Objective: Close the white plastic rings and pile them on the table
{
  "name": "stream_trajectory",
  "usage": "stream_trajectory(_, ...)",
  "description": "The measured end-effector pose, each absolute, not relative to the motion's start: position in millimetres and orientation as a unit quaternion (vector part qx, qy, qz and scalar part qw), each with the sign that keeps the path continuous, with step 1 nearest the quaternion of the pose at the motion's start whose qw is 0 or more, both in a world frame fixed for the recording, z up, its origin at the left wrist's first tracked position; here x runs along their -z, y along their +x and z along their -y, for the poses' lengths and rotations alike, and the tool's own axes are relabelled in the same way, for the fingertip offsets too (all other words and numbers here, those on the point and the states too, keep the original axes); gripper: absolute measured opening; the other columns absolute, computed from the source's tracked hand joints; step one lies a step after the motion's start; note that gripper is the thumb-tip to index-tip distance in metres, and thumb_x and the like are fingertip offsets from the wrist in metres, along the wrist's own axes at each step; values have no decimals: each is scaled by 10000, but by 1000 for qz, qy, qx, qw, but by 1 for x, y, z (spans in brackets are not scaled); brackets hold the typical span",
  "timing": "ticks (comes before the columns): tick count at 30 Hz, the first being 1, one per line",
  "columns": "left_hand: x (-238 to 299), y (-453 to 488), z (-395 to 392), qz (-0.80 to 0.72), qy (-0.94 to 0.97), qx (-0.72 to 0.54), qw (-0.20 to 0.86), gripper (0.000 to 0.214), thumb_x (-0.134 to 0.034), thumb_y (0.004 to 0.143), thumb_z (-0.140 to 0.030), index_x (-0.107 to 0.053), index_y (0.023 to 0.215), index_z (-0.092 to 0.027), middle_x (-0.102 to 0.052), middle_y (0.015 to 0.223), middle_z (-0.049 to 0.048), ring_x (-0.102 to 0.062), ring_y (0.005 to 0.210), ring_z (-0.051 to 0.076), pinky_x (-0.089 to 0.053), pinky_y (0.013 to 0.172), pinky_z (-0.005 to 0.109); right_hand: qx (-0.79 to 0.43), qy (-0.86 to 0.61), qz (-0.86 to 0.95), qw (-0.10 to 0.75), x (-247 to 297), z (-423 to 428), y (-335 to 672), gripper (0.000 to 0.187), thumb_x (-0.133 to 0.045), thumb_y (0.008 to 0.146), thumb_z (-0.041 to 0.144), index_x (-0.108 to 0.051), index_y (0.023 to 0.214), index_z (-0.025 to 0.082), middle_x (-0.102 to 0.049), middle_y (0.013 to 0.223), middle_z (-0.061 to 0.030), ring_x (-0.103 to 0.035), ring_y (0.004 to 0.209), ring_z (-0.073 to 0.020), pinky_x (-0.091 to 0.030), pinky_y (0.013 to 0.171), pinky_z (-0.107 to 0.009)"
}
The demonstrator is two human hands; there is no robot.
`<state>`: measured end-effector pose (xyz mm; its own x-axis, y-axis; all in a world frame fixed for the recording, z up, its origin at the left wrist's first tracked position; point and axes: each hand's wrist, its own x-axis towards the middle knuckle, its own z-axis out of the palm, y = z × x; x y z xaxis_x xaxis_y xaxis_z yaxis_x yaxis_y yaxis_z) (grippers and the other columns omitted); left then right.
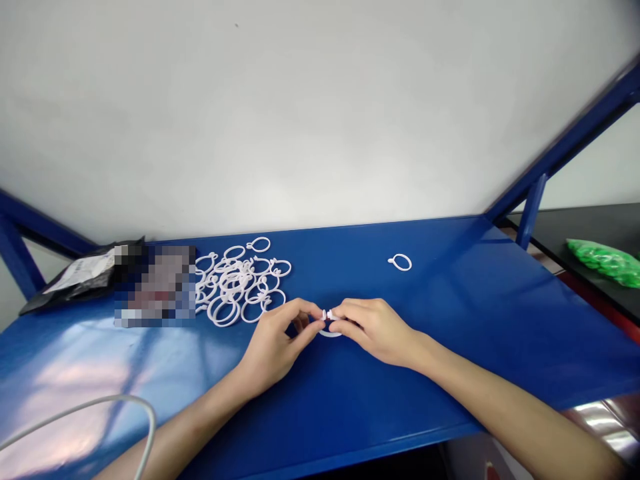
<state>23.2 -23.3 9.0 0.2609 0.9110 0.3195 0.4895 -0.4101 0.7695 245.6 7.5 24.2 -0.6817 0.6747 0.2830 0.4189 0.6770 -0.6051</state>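
White ring is being held midway between front and back edges of worktop. Left hand and right hand are each pinching one knobbed end, fingers closed.

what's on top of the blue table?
A pile of white rings, a lone ring farther right, a black package at left. Left hand and right hand pinch another ring, partly covering it. Whatever lies under the pile or behind the pixelated patch is hidden.
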Motion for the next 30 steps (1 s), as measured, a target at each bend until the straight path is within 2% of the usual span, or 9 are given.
stream_trajectory(3,-6,21,21,-476,714,-397,325,80,-680,925,-282,-702,955,-211,-749,836,12,-696,700,138,-567,669,253,-274,-323,871,249,-26,-7,245,310,-428,1093,360,-685,1035,197,-745,947,-38,-685,779,-151,-487,695,-255)
stream_trajectory(8,-8,22,21,-472,705,-410,336,101,-707,905,-285,-728,973,-214,-769,879,25,-703,714,144,-581,683,264,-320,-379,834,242,-27,-4,243,178,-519,1057,299,-622,1175,214,-775,959,-19,-719,766,-157,-507,676,-262)
stream_trajectory(14,-11,23,23,-450,736,-414,291,72,-705,912,-240,-761,956,-228,-765,826,10,-673,649,122,-566,636,235,-328,-371,836,235,-28,-2,242,138,-545,1046,296,-666,1033,233,-781,1028,-16,-736,874,-172,-529,743,-279)
stream_trajectory(19,-9,23,23,-403,748,-450,275,52,-716,908,-197,-762,907,-221,-766,835,26,-726,724,141,-590,661,236,-317,-342,850,246,-27,0,242,165,-529,1056,288,-679,1027,224,-775,1018,-16,-730,855,-163,-527,739,-270)
stream_trajectory(30,-12,29,32,-380,768,-447,258,135,-676,931,-189,-745,816,-206,-751,790,39,-716,672,136,-583,602,221,-232,-285,904,218,-25,2,247,252,-443,1077,263,-642,941,192,-743,912,-36,-702,755,-158,-505,681,-254)
